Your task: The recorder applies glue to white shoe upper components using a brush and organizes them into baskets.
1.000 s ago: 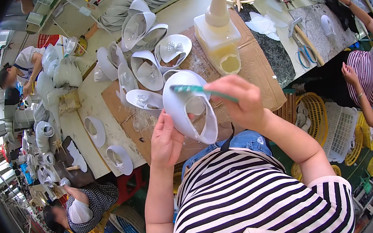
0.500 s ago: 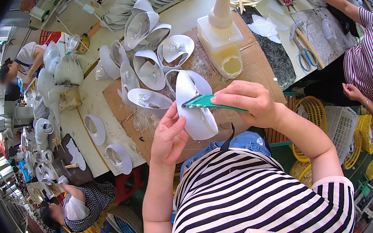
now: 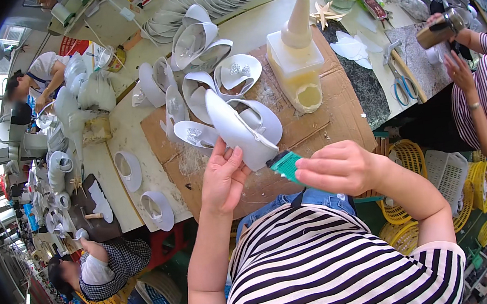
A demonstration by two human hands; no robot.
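Observation:
My left hand (image 3: pixel 221 181) pinches the lower end of a white curved band (image 3: pixel 231 126), which looks like a slipper upper, and holds it tilted above the cardboard. A flat green brush (image 3: pixel 286 165) with a dark tip is gripped in my right hand (image 3: pixel 338 168). White specks cling to its near edge. The brush tip lies just off the lower right edge of the band. Behind it stand several similar white uppers (image 3: pixel 238 72), some with silvery decoration inside. A squeeze bottle (image 3: pixel 296 65) of yellowish liquid stands upright to their right.
Under the work lies a brown cardboard sheet (image 3: pixel 342 120). Two white uppers (image 3: pixel 158 210) stand at its left. Scissors (image 3: pixel 402 87) and a hammer (image 3: pixel 405 67) lie at the right. A person there holds a metallic cup (image 3: pixel 441 29). Yellow baskets (image 3: pixel 409 157) stand below the table.
The green brush has come off the upper's inner face, moving down and toward me. My left hand has turned the upper to a slant. The co-worker at right has brought the cup nearer.

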